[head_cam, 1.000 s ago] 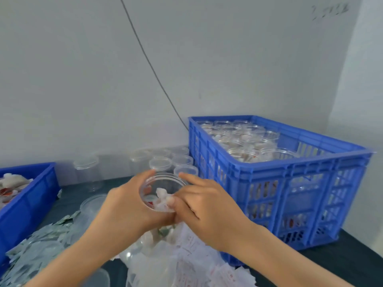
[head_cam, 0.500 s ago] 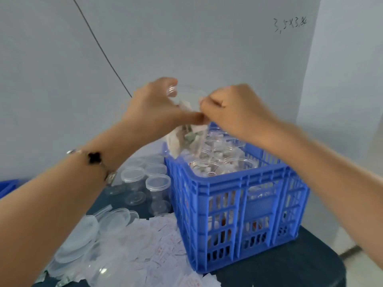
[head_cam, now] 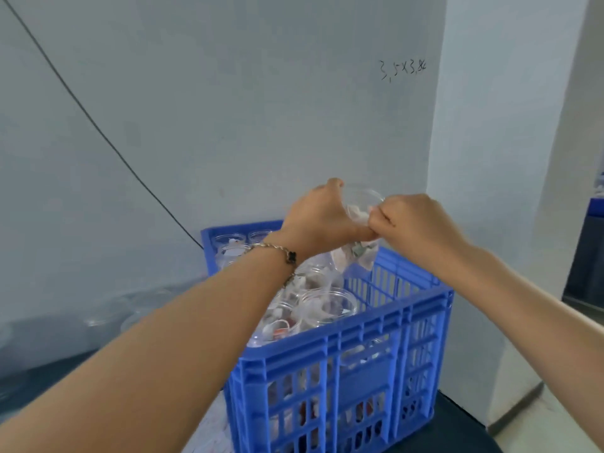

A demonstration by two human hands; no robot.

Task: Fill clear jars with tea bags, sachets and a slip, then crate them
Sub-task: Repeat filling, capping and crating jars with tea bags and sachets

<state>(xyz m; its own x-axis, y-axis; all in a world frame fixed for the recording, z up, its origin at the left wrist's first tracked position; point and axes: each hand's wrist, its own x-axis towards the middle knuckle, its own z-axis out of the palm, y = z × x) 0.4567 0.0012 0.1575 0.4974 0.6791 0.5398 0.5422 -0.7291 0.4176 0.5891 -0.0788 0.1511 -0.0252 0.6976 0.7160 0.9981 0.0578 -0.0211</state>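
Hands (head_cam: 322,220) raised, blue crate (head_cam: 343,371), grey wall (head_cam: 228,109)

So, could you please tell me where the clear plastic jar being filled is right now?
Centre of the head view: the clear plastic jar is held between both hands, left and right, above the blue plastic crate.

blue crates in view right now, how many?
1. The blue crate sits on the dark table below both hands, packed with clear jars. A blue edge at far right may be another; too cropped to tell.
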